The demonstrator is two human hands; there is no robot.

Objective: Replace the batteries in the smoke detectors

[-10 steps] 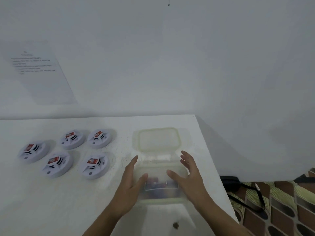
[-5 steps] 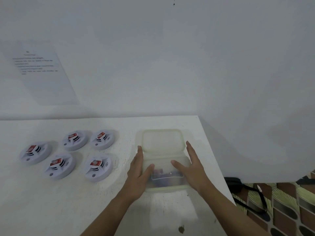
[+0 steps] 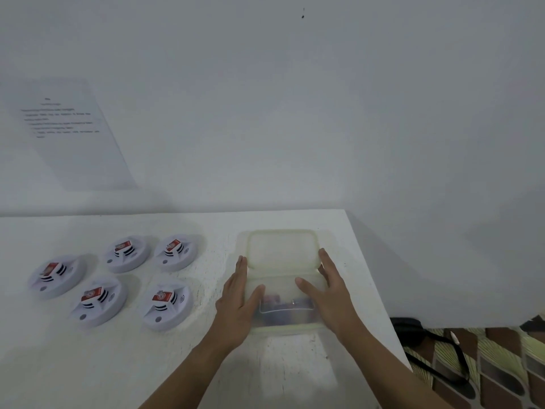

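Several round white smoke detectors [image 3: 165,304], each with a red-labelled battery on top, lie in a group on the left of the white table [image 3: 177,364]. A translucent plastic box [image 3: 287,317] stands at the right with its lid [image 3: 281,249] lying flat behind it. Dark and purplish items show dimly inside. My left hand [image 3: 239,305] lies flat against the box's left side, thumb on the rim. My right hand [image 3: 327,296] lies flat against its right side, thumb over the opening. The fingers of both are straight.
A printed paper sheet [image 3: 67,134] hangs on the wall at the left. The table's right edge runs close beside the box. Beyond it, a black strap and pouch [image 3: 413,335] lie on a patterned floor.
Both hands have slid the box away from me toward the lid, and my fingers now reach along the lid's sides.
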